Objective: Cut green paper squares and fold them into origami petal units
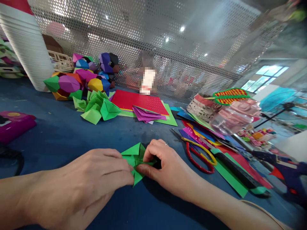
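A partly folded piece of green origami paper (134,155) lies low over the blue table (96,137), with pointed flaps standing out at its top and bottom. My left hand (93,182) grips its left side, fingers bent over the paper and partly hiding it. On the right side, my right hand (165,166) pinches a flap between thumb and index finger. Beyond them sits a heap of light green folded paper pieces (96,105). Scissors (200,153) with red and yellow handles rest right of my right hand.
Behind are colourful paper shapes (69,83), a red sheet (141,100) and purple folded papers (147,115). A green-and-black cutter knife (240,172), a glue gun (285,172) and a clear pink bottle (235,118) are at right. A stack of white cups (28,48) stands left.
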The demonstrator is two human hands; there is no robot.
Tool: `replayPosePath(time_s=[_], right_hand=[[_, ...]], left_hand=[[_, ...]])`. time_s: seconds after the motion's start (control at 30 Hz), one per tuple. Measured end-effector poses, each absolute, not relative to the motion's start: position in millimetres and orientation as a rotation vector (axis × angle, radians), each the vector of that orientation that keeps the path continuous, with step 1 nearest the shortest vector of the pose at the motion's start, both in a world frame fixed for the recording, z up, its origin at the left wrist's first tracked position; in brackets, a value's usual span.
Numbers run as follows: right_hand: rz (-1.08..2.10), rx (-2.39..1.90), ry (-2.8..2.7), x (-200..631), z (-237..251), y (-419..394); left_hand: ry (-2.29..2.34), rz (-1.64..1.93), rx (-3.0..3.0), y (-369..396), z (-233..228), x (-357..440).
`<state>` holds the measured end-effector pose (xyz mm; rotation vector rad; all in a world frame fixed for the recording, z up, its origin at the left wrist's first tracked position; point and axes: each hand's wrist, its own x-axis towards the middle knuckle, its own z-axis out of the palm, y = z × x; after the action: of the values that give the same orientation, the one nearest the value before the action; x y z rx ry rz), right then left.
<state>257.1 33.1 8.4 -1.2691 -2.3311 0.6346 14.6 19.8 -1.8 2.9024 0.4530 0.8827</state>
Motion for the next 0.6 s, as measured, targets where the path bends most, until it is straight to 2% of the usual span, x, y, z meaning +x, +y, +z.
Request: replayPosePath(time_s=[0.33,0.6], right_hand=[[0.605,-1.258,-2.311,259,4,32],[0.608,-1.287,-2.297,257,5,30]], left_hand=[[0.428,0.710,2.977,21,-6,10],[0.434,0.704,2.920,20,-15,9]])
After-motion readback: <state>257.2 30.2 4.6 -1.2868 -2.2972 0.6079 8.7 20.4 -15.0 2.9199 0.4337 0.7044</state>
